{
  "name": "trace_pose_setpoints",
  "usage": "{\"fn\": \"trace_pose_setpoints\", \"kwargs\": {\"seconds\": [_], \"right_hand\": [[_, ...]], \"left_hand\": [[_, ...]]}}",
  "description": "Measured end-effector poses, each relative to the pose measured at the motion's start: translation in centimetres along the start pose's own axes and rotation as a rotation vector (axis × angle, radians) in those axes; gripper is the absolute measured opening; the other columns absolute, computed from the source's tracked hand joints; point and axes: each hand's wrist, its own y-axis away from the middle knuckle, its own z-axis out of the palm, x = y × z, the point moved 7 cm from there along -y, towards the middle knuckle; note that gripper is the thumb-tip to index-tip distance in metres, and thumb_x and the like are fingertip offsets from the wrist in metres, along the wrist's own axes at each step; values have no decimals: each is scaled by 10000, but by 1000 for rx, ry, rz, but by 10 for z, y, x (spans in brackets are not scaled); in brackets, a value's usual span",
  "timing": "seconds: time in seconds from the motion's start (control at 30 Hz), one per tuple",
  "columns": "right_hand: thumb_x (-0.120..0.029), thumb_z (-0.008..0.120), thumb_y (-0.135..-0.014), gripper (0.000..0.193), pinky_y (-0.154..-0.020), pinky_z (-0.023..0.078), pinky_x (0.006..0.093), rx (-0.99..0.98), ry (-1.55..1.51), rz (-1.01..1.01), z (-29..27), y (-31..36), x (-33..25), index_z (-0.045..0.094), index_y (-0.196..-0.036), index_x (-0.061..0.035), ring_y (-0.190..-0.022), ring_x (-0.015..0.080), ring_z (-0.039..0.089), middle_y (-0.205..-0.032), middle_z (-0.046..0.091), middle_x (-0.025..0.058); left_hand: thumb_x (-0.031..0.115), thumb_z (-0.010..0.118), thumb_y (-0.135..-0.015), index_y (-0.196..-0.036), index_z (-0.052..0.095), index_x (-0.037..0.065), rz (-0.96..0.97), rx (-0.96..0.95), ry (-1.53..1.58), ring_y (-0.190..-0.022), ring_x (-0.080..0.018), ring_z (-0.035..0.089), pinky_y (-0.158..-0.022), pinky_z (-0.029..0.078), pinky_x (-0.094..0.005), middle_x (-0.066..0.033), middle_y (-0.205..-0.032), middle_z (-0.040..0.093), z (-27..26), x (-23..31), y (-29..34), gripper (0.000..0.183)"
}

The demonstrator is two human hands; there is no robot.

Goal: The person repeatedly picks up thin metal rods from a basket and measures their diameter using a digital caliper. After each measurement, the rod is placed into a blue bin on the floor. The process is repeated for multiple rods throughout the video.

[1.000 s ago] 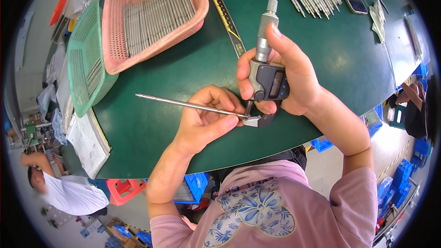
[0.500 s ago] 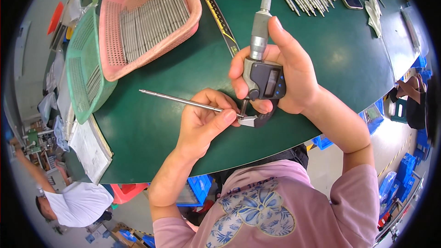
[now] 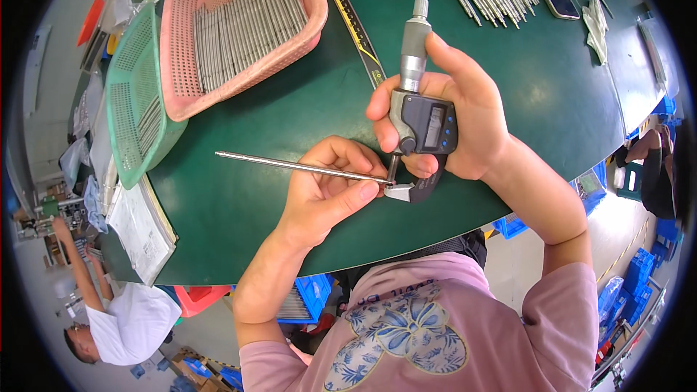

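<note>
Slanting slightly, metal rod (image 3: 261,160), free end left

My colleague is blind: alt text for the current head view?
Left hand holding a slim metal rod, one end at the measuring gap of a digital micrometer in the right hand; a pink basket of rods sits on a green table.

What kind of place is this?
Probably a workshop or small factory. The right hand holds a micrometer, a measuring tool; a pink basket holds many metal rods lined up together; and there are blue plastic bins off to the right.
</note>
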Motion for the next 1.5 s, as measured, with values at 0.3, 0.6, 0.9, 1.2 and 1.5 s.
{"fn": "trace_pose_setpoints", "kwargs": {"seconds": [0.3,0.6,0.9,1.2,1.5], "right_hand": [[-646,288,-808,708,-377,376,231,23,83,-10,2,3,-4,548,-823,13,-383,149,451,-654,574,122],[-608,233,-835,707,-409,385,237,-3,51,-10,2,2,-2,542,-878,26,-402,155,461,-670,583,117],[-628,215,-831,732,-343,386,230,-1,2,-22,3,1,-2,537,-864,28,-393,162,457,-670,556,152],[-663,257,-804,724,-339,377,227,40,93,-16,1,3,-4,548,-800,0,-381,150,463,-640,576,138],[-638,282,-812,705,-388,367,225,-2,57,-23,3,3,-3,544,-823,16,-388,141,446,-648,577,111]], "left_hand": [[13,620,-769,-892,491,11,-47,-10,-36,-792,-128,561,-710,470,-255,-79,-878,565,2,0,0,178],[41,607,-793,-866,492,12,-13,14,-30,-773,-134,565,-695,477,-261,-83,-855,572,0,1,0,139],[34,594,-795,-856,487,14,-13,3,-37,-775,-134,569,-702,474,-260,-95,-866,582,-1,1,1,125],[72,607,-798,-857,491,16,-34,22,-49,-767,-135,571,-705,480,-266,-92,-862,583,1,1,0,142],[118,618,-805,-850,500,21,-67,64,-37,-743,-133,567,-677,478,-259,-73,-821,571,-2,1,0,159]]}}
